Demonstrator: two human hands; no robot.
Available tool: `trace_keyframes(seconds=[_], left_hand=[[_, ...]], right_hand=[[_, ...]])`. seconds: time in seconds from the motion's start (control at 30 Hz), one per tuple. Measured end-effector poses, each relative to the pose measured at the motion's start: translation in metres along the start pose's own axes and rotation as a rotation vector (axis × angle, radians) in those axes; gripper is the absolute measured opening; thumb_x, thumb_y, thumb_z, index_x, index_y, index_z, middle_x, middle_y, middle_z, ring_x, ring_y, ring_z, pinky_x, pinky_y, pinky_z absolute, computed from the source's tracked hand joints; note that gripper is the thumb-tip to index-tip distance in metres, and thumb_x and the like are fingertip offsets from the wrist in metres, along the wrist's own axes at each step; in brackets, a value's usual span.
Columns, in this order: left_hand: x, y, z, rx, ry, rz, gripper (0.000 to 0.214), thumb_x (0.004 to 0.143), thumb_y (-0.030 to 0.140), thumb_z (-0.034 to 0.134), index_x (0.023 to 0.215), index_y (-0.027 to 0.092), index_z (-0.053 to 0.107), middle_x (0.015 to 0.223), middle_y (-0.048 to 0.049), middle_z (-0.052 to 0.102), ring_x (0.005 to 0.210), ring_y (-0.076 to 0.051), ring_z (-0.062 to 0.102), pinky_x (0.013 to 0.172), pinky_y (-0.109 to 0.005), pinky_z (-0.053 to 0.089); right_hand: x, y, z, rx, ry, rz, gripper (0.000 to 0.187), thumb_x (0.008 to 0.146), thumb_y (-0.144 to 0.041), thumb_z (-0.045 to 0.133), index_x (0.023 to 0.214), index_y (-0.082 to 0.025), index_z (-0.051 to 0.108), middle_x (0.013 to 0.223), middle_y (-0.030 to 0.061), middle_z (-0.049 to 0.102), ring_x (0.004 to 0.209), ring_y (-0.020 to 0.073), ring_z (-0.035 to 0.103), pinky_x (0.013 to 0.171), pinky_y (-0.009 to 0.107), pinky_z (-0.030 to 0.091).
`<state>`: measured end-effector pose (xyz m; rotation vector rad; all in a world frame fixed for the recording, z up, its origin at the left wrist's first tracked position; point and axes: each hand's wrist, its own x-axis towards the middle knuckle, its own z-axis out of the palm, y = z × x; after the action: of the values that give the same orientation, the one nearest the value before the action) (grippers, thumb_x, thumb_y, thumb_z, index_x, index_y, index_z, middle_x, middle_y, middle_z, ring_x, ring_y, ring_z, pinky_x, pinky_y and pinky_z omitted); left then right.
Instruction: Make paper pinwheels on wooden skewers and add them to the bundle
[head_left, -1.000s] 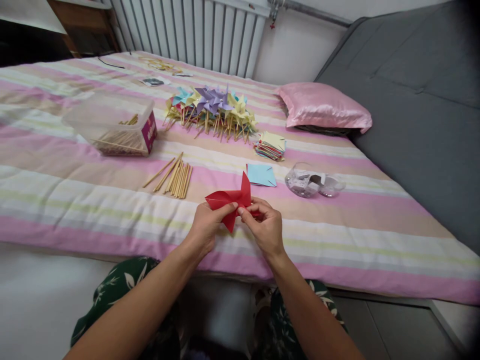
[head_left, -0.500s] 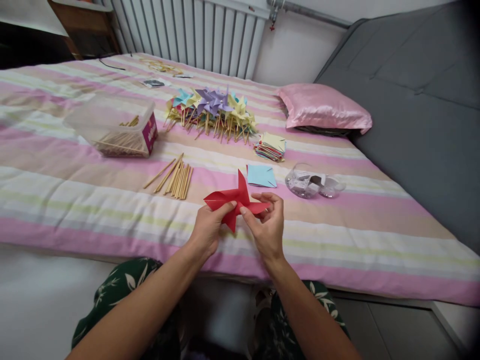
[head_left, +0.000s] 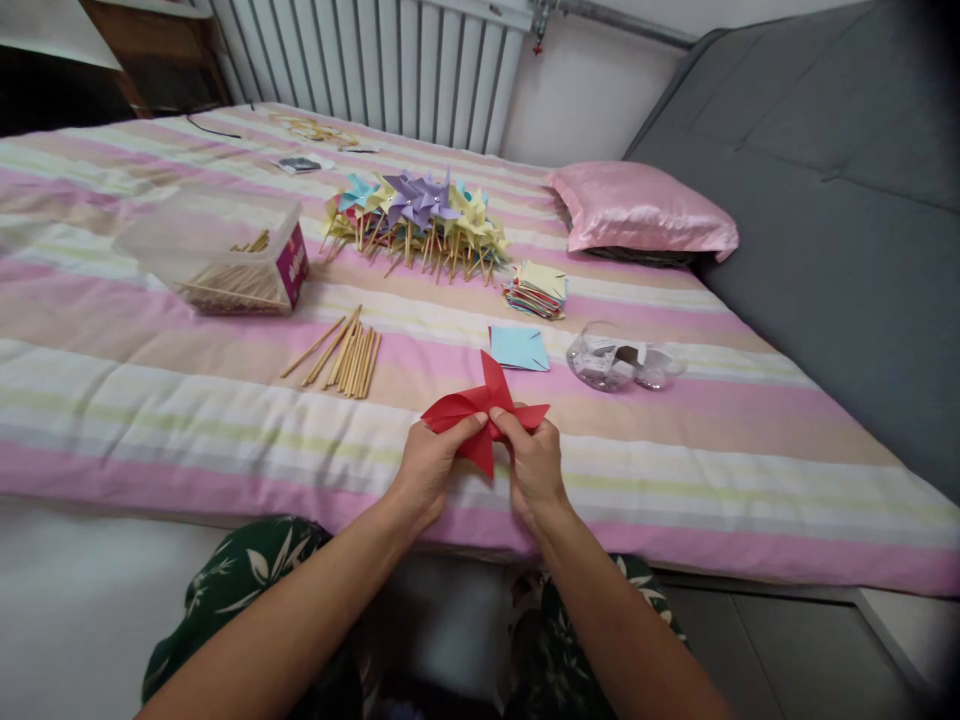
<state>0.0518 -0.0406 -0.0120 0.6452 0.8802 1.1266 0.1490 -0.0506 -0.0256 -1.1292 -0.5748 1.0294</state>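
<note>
A red paper pinwheel with pointed blades is held between both hands, above the near edge of the bed. My left hand grips its left side, thumb pressed close to the centre. From the right, my right hand pinches it, with its thumb also at the centre and its fingers curled underneath. Whether a pin or stick is at the centre is hidden by the thumbs. Just beyond the pinwheel lies a small pile of blue paper squares with cut corners. Left of it are several loose wooden sticks.
A clear plastic box of sticks stands at left. Finished pinwheels are heaped farther back, near a stack of cut paper. At right are a clear round container, a pink pillow and the grey headboard.
My right hand's fingers have closed in under the pinwheel, and its thumb has come nearer the left thumb. The pinwheel has shifted slightly right and toward me.
</note>
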Motion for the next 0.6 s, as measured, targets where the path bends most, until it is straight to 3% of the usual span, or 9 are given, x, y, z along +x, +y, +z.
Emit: trace_keyframes(seconds=[0.23, 0.43, 0.6], left_hand=[[0.005, 0.028, -0.013, 0.16, -0.103, -0.106, 0.03, 0.065, 0.041, 0.072, 0.078, 0.015, 0.072, 0.071, -0.0047, 0.07, 0.066, -0.016, 0.061, 0.062, -0.025, 0.044], [0.008, 0.037, -0.016, 0.346, -0.176, -0.204, 0.019, 0.06, 0.031, 0.074, 0.064, 0.014, 0.068, 0.059, -0.0021, 0.064, 0.054, -0.012, 0.054, 0.053, -0.022, 0.036], [0.007, 0.033, -0.017, 0.352, -0.179, -0.219, 0.014, 0.053, 0.022, 0.074, 0.055, 0.015, 0.064, 0.056, -0.0011, 0.062, 0.05, -0.009, 0.049, 0.05, -0.021, 0.033]], right_hand=[[0.013, -0.023, -0.018, -0.124, -0.214, 0.151, 0.021, 0.06, -0.026, 0.073, 0.052, -0.015, 0.057, 0.052, -0.0027, 0.056, 0.051, 0.0085, 0.047, 0.053, 0.022, 0.038], [0.011, -0.027, -0.021, -0.207, -0.403, 0.25, 0.022, 0.06, -0.027, 0.071, 0.053, -0.015, 0.055, 0.051, -0.0043, 0.051, 0.048, 0.0076, 0.043, 0.049, 0.022, 0.034], [0.008, -0.027, -0.019, -0.325, -0.475, 0.154, 0.023, 0.063, -0.027, 0.066, 0.049, -0.016, 0.051, 0.049, -0.0046, 0.046, 0.049, 0.0076, 0.039, 0.049, 0.022, 0.033]])
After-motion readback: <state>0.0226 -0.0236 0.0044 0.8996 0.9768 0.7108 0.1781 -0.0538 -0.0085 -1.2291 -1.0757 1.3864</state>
